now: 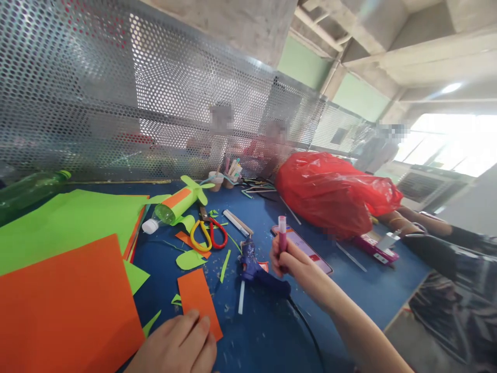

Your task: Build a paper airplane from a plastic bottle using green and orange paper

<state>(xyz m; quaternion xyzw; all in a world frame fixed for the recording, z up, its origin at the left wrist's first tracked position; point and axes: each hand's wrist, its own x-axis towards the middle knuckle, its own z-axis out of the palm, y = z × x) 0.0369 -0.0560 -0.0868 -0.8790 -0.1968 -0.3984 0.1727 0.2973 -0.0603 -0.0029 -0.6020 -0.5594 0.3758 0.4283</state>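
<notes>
My left hand (176, 344) lies at the bottom with its fingers flat over the lower end of an orange paper strip (196, 292); its thumb is hidden. My right hand (291, 256) is closed around an upright pink marker (282, 238) with a translucent upper end. Just below and left of that hand, a dark blue glue gun (258, 272) rests on the blue table, a white glue stick (241, 298) beneath it. Beyond the strip are scissors (209, 235) with one yellow and one red handle, and a plastic bottle (163, 213) wrapped in green and orange paper.
Green paper sheets (77, 217) and an orange sheet (66, 305) cover the left side. A phone (310, 251) lies behind my right hand. Further back stand a red plastic bag (330, 194) and cups of pens (229, 178). Another person's arm (404, 225) reaches in at right.
</notes>
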